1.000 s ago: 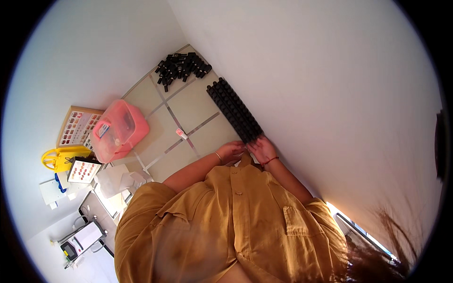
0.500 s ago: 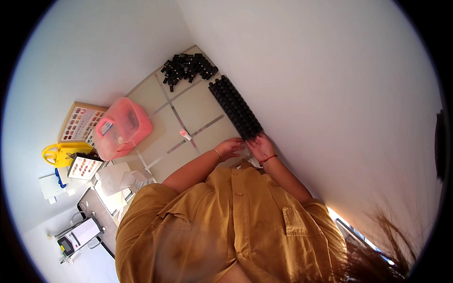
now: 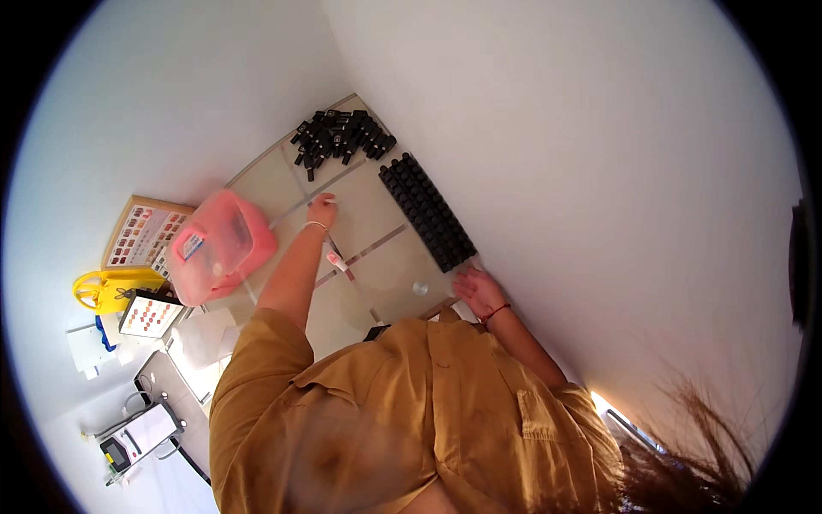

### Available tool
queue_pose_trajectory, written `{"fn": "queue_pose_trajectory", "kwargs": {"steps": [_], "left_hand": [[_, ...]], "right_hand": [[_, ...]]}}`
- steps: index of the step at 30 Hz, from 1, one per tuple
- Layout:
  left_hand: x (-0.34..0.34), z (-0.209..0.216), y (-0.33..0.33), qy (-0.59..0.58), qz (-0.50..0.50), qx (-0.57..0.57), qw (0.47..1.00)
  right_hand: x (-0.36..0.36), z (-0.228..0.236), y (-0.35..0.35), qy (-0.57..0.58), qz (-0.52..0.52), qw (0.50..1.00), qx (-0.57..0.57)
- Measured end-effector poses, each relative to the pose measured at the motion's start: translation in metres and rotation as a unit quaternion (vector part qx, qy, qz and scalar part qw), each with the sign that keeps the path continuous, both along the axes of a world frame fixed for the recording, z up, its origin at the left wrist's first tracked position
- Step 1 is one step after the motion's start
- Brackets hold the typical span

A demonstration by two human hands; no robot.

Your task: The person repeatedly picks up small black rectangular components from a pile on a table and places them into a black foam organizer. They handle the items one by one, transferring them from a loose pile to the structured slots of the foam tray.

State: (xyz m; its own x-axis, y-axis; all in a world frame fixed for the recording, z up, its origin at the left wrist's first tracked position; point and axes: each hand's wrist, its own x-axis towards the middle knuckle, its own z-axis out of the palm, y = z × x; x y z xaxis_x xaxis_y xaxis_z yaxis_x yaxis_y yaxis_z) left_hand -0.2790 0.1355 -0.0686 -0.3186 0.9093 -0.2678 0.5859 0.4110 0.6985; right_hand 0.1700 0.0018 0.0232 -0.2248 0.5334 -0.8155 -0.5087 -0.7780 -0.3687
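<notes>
- Rows of black bottles (image 3: 424,210) stand close-packed in one long block in the head view, set on the table (image 3: 368,206) along the right-hand wall (image 3: 582,171), the near end pointing toward the person.
- Right hand (image 3: 479,291) rests just beside that near end, fingers loose and outstretched, with nothing visible in its grasp; whether the fingertips touch the last bottles, I cannot tell. A red cord bracelet (image 3: 496,313) circles its wrist.
- Left hand (image 3: 322,211) reaches out over the table between the pink box (image 3: 257,227) and the block, short of the heap of loose black bottles (image 3: 342,137) in the far corner. Its fingers are curled; something small and pale shows at their tips, but I cannot tell whether it is held. A pale bracelet (image 3: 318,224) sits on this wrist.
- A small pink-and-white item (image 3: 335,259) lies on the table near the left forearm, and a small clear round piece (image 3: 419,289) lies to the left of the right hand.
- Beyond the pink box, which has a see-through lid, a framed colour chart (image 3: 137,233) leans by the wall; a yellow bag (image 3: 120,291) and a second colour chart (image 3: 150,314) stand close to it.
</notes>
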Motion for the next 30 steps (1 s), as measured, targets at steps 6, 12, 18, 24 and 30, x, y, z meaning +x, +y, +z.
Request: {"fn": "queue_pose_trajectory", "kwargs": {"steps": [6,12,18,24,30], "left_hand": [[0.004,0.035,0.047,0.173,-0.088,-0.034,0.98],[-0.006,0.03,0.061,0.2,-0.131,-0.07,0.969],[0.009,0.064,0.043,0.223,-0.104,-0.036,0.969],[0.031,0.115,-0.005,0.294,-0.148,0.046,0.943],[0.08,0.157,-0.066,0.25,-0.248,0.08,0.932]], "right_hand": [[0.026,0.0,-0.019,-0.016,-0.01,1.0,-0.019],[0.031,0.003,-0.022,-0.006,0.022,1.0,-0.012],[0.027,-0.003,-0.024,-0.016,0.036,0.999,-0.011],[0.012,0.003,-0.024,-0.073,0.104,0.992,0.014],[-0.012,0.019,-0.026,-0.156,0.273,0.943,0.112]]}}
